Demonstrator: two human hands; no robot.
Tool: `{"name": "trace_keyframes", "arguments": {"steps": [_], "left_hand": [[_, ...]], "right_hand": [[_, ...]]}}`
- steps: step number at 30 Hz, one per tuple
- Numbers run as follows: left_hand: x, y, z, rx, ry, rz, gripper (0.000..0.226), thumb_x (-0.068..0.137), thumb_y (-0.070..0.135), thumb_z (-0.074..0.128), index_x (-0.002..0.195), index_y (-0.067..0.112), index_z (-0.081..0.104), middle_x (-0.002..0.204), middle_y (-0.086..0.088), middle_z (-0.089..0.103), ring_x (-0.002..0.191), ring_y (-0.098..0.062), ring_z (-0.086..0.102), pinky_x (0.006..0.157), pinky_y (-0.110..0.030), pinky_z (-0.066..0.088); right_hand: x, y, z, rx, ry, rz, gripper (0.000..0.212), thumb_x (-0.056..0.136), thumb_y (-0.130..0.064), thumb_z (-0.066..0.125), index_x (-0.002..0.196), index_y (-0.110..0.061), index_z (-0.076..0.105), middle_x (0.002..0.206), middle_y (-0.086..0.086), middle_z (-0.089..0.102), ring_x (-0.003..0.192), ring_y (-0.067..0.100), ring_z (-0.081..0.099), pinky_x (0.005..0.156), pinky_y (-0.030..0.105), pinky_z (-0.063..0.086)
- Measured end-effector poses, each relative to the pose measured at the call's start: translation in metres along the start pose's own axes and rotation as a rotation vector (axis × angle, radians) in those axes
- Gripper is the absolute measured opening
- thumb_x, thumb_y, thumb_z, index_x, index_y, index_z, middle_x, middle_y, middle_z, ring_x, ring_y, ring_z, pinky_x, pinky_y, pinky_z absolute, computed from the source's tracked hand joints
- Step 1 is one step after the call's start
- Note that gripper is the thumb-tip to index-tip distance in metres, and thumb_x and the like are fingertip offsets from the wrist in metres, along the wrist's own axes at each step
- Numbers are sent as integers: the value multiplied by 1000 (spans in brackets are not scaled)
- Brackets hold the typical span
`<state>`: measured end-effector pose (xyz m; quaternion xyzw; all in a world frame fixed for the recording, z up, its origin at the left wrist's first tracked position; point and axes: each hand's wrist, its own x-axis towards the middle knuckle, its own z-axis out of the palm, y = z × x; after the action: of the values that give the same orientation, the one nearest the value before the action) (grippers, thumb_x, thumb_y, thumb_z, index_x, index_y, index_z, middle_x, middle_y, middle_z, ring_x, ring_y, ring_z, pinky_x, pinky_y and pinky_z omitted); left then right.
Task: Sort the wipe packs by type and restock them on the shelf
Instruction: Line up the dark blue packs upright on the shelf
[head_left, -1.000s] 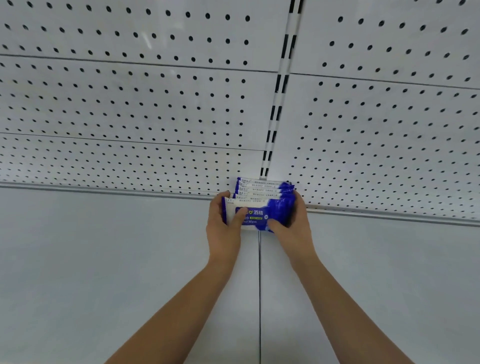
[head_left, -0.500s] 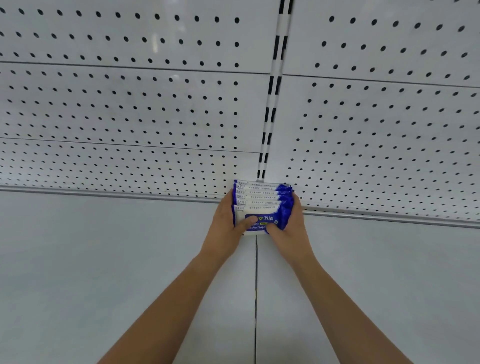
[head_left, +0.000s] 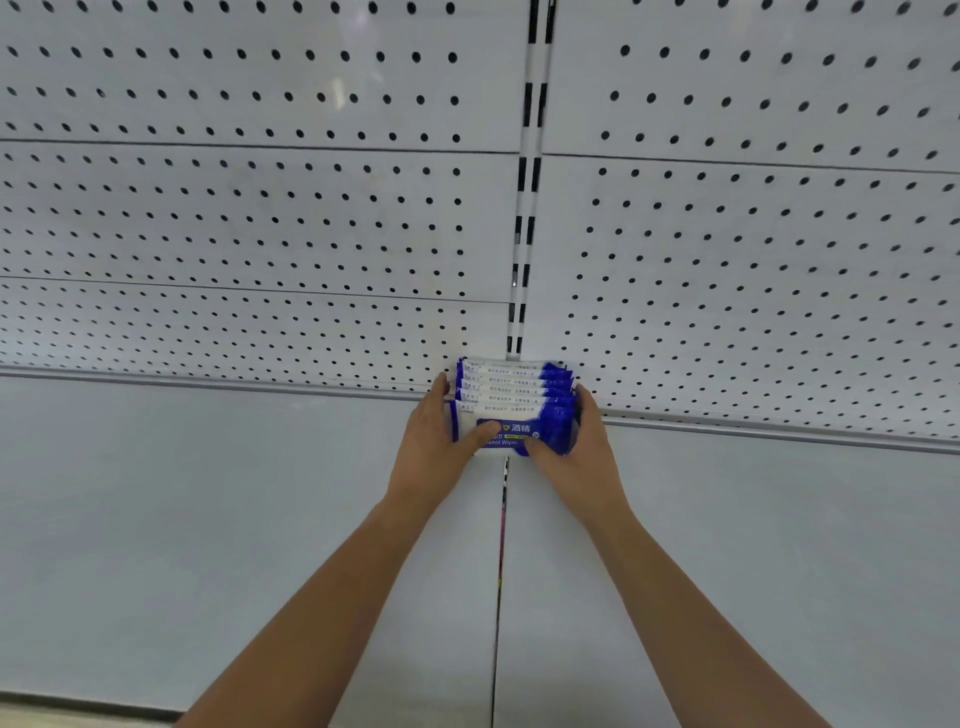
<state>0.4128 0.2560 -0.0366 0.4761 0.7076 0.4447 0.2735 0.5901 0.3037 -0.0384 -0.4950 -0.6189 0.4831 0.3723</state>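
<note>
Two grips: left hand (head_left: 431, 449), right hand (head_left: 579, 460) clasp wipe packs (head_left: 519, 410), perhaps five | shelf (head_left: 208, 519) under | pegboard (head_left: 260, 218) behind

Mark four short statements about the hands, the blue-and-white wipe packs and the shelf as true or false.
1. The left hand and right hand grip one row of blue-and-white plastic wipe packs from either side. True.
2. The packs lie scattered over the white metal shelf. False: they stand together at its back.
3. The left thumb rests on the front pack's face. True.
4. The row sits far left of the black-slotted white upright. False: it sits right at the upright's foot.
</note>
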Motion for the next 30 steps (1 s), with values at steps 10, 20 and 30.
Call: {"name": "trace_keyframes", "arguments": {"steps": [10,20,30], "left_hand": [[-61,25,-4,-36,118,-90,87,87,51,68,158,29,22,161,12,30,146,-8,28,117,-29,26],[-155,47,1,-148,-18,9,67,96,47,60,153,44,27,154,29,30,142,-4,31,118,-37,30],[-281,60,63,-313,-250,2,70,95,39,65,153,44,29,160,18,29,147,-7,27,122,-41,26]], "right_hand": [[-37,-7,-34,-22,-86,12,83,90,-20,70,156,-27,20,159,-12,30,146,4,27,115,27,27],[-130,-17,-69,30,-54,-46,76,94,-15,66,156,-31,25,158,-14,33,146,9,31,121,37,27],[-301,11,-152,66,153,18,71,94,-11,66,153,-29,32,155,-11,39,144,10,36,116,29,30]]}}
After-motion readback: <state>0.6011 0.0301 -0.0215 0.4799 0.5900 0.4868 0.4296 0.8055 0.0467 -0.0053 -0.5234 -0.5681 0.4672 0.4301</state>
